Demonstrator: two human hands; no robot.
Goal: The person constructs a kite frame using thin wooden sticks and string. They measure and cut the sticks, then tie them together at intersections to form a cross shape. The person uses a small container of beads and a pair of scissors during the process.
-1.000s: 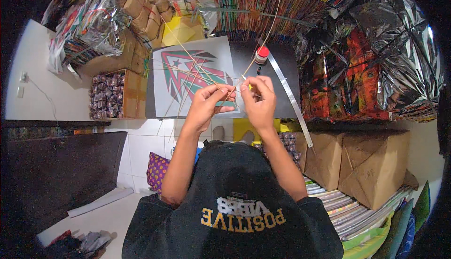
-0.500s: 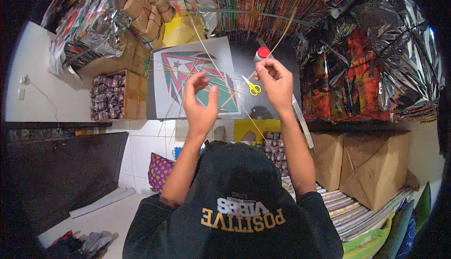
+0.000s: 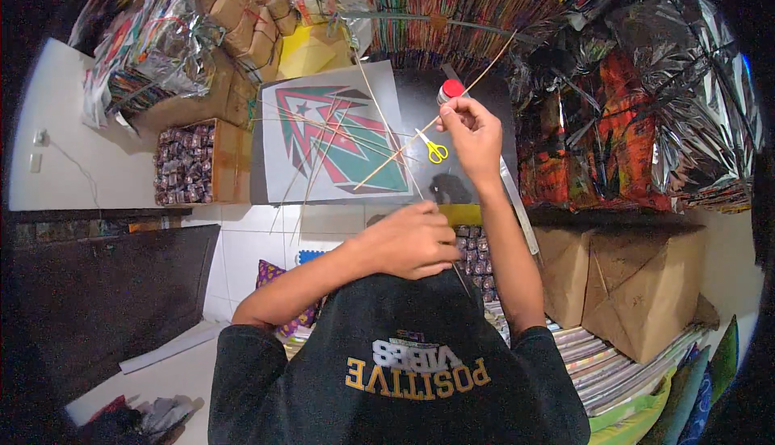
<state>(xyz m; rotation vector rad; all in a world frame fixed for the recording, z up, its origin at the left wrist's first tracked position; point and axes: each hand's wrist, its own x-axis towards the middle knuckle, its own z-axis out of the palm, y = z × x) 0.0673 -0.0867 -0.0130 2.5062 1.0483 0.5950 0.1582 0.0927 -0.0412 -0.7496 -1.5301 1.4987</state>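
Observation:
My right hand (image 3: 472,134) pinches a thin bamboo stick (image 3: 494,61) that slants down left over the table. A red-capped bottle (image 3: 452,90) stands just behind its fingers. Yellow-handled scissors (image 3: 437,152) lie beside that hand. My left hand (image 3: 416,239), fingers curled, is in front of my chest at the lower part of a second long stick (image 3: 371,90), which crosses the first; part of its grip is hidden. Several more thin sticks (image 3: 323,126) lie across a printed sheet (image 3: 274,174) with a red, green and black arrow-like design.
The dark table (image 3: 492,122) has a metal ruler (image 3: 519,207) along its right edge. Stacked bundles (image 3: 436,41) and wrapped foil packs (image 3: 622,130) crowd the back and right. Cardboard boxes (image 3: 646,283) stand at the right, with an open carton (image 3: 230,166) of small packets at left.
My left hand has come down and right, from above the sheet to the long stick's lower part near my chest. The long stick has swung a little; my right hand keeps nearly the same place.

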